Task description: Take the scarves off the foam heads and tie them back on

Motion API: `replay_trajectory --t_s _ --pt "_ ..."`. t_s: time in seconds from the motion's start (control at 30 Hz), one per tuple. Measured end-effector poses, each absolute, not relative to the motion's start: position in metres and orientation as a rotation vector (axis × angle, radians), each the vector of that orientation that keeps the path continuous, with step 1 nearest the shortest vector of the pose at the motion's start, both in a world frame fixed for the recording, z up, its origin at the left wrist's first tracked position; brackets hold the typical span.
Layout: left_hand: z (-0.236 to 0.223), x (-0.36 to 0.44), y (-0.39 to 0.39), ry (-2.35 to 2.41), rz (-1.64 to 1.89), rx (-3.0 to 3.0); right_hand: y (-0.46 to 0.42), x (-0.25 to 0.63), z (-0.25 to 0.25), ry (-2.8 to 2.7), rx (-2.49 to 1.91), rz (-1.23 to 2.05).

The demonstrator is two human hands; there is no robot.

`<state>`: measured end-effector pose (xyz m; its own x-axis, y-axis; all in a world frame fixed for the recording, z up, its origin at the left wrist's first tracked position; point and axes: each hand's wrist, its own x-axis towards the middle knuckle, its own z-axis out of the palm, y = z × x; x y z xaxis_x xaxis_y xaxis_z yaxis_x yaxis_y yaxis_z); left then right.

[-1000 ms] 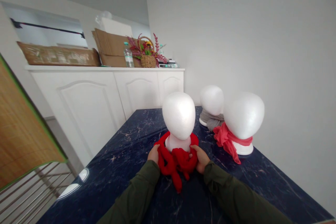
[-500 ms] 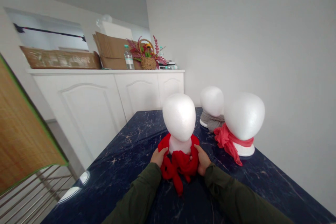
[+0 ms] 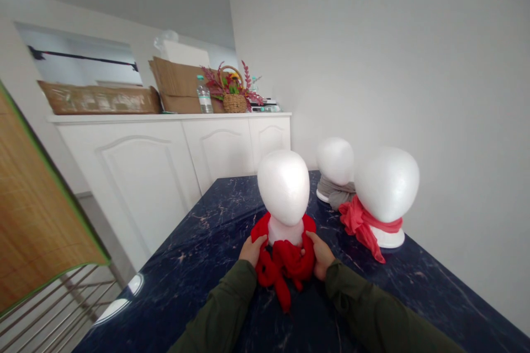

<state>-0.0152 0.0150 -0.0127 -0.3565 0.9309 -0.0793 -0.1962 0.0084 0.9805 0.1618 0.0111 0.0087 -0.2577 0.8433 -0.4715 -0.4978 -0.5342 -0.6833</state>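
Note:
A white foam mannequin head point(image 3: 284, 185) stands upright on the dark blue marbled table. Around its neck lies a red scarf point(image 3: 275, 273), knotted or looped at the front, one end hanging down onto the table. My left hand point(image 3: 250, 249) grips the scarf on the left side, thumb on top. On the right side, my right hand point(image 3: 321, 255) has its thumb over the scarf, with its other fingers hidden behind the cloth. Both hands are closed on the fabric, close beside the neck.
To the right stand two more foam heads, one with a coral scarf point(image 3: 366, 226), one farther back with a grey scarf point(image 3: 337, 192). A white cabinet point(image 3: 136, 168) behind holds cardboard, a bottle point(image 3: 204, 95) and a flower basket point(image 3: 234, 102). A metal rack point(image 3: 78, 309) is at left.
The view has shifted slightly. Both hands keep their hold on the red scarf, which looks almost the same.

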Motion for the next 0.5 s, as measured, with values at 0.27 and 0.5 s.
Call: replay_trajectory --t_s 0.27,0.5 --pt "-0.011 -0.015 0.014 1.321 1.529 0.779 0.011 0.161 0.006 -0.486 -1.026 1.9" --pt "-0.016 -0.016 0.017 1.261 1.538 0.731 0.016 0.175 0.015 -0.293 -0.997 1.677"
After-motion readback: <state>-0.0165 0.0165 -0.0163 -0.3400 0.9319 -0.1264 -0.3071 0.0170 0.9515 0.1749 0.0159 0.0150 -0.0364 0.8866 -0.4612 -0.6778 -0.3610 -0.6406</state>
